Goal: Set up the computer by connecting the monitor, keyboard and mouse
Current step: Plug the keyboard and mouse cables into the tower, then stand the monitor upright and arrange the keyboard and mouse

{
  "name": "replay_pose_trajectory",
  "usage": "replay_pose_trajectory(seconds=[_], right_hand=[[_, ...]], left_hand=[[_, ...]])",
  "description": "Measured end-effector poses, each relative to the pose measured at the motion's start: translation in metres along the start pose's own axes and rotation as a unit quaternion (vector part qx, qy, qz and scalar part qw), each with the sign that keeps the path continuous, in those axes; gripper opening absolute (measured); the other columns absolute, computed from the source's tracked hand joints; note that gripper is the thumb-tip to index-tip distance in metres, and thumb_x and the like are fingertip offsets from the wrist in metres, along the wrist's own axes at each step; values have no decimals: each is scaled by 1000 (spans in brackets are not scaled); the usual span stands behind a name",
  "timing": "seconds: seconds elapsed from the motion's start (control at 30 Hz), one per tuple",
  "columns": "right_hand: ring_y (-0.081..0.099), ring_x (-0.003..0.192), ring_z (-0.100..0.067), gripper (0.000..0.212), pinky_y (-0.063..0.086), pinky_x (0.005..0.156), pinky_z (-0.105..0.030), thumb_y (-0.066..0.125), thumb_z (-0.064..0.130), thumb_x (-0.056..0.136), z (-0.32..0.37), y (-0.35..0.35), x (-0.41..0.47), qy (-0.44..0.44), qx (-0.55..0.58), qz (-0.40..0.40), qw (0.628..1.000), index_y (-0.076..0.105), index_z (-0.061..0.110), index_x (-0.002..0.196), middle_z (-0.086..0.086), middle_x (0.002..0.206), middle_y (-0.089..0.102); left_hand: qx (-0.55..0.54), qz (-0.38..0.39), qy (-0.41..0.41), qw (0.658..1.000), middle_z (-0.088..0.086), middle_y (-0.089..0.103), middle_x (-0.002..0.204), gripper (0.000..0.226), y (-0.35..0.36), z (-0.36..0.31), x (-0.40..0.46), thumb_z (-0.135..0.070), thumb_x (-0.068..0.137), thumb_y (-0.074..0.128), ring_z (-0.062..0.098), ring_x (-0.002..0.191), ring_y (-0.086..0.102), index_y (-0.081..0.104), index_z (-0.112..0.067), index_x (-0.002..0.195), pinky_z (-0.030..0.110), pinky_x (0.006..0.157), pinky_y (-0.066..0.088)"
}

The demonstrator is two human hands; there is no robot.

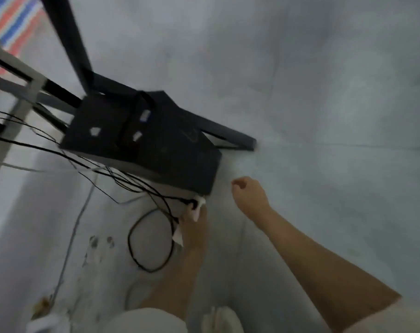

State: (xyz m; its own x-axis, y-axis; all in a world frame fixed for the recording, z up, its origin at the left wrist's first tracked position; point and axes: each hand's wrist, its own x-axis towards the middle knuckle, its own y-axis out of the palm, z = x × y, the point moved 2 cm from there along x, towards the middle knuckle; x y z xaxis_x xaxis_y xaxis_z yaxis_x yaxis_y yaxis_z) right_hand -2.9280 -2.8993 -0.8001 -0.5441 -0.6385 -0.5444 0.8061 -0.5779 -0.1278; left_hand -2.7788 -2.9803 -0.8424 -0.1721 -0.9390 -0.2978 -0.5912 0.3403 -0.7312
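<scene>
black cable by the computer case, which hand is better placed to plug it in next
Left, probably. The left hand is already down at the black cable by the computer case, gripping something white there. The right hand hangs loosely curled, holding nothing.

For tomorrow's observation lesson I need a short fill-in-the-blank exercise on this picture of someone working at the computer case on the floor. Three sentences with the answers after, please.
1. The black computer case stands on the ______.
2. The white object at the case's lower corner is gripped by the person's ______ hand.
3. The right hand, held beside the case, holds ______.
4. The looped cable lying by the left hand is ______ in colour.

Missing words: floor; left; nothing; black
</scene>
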Motion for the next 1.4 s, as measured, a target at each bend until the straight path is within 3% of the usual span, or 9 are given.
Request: replay_pose_trajectory(seconds=[0.07,0.1,0.2,0.33,0.57,0.73,0.93,1.17,1.4], right_hand=[[51,119,-25,34,38,98,-30,43,15,94,-29,-28,-35,66,-16,0,998,54,8,126,-9,130,55],[51,119,-24,34,39,98,-31,42,15,94,-41,-39,-53,88,-23,-7,996,55,9,126,-8,130,55],[55,113,-26,33,44,95,-34,41,14,93,-55,-81,-110,159,-51,-49,985,56,11,122,-9,125,59],[58,100,-25,32,45,81,-29,37,14,95,-15,-138,-178,204,-109,-68,971,56,11,121,-10,117,61],[59,101,-26,30,46,86,-32,37,14,94,145,-216,-265,164,-201,-81,962,58,7,115,-11,113,63],[58,105,-24,30,43,85,-27,37,17,97,285,-221,-336,80,-252,-52,963,58,7,116,-10,117,62],[60,96,-31,29,42,73,-26,41,17,95,391,-169,-402,7,-193,8,981,63,0,103,-18,107,65],[54,79,-14,21,37,55,-13,38,11,95,436,-56,-494,-101,-250,169,948,58,18,90,0,91,59],[58,92,-21,20,39,72,-24,45,15,94,404,59,-573,-210,-365,256,870,63,11,101,-4,96,64]], left_hand=[[185,113,76,973,12,63,105,47,18,12,-38,-41,87,46,27,100,61,65,-1,102,39,84,50],[281,184,118,935,12,64,106,43,23,12,-59,-38,88,46,27,99,62,68,-3,99,35,82,51],[388,334,92,854,7,48,132,40,28,-21,-114,-37,93,50,26,122,46,58,-12,123,30,100,39],[407,366,153,823,6,43,138,43,6,-118,-169,-39,95,43,25,127,41,50,-16,130,39,105,37],[483,318,251,776,10,41,138,43,-96,-304,-239,-34,97,35,29,126,40,44,-15,135,44,108,30],[392,257,267,842,9,46,134,40,-227,-420,-267,-33,97,36,29,122,46,48,-15,131,41,101,34],[251,164,246,921,6,56,119,30,-383,-439,-277,-27,95,43,28,114,53,59,-18,119,38,92,45],[171,18,141,975,4,60,116,29,-581,-326,-331,-24,95,48,24,107,58,62,-15,119,32,91,45],[165,-81,-7,983,4,63,111,29,-670,-158,-415,-25,90,46,28,105,58,64,-20,112,38,88,47]])
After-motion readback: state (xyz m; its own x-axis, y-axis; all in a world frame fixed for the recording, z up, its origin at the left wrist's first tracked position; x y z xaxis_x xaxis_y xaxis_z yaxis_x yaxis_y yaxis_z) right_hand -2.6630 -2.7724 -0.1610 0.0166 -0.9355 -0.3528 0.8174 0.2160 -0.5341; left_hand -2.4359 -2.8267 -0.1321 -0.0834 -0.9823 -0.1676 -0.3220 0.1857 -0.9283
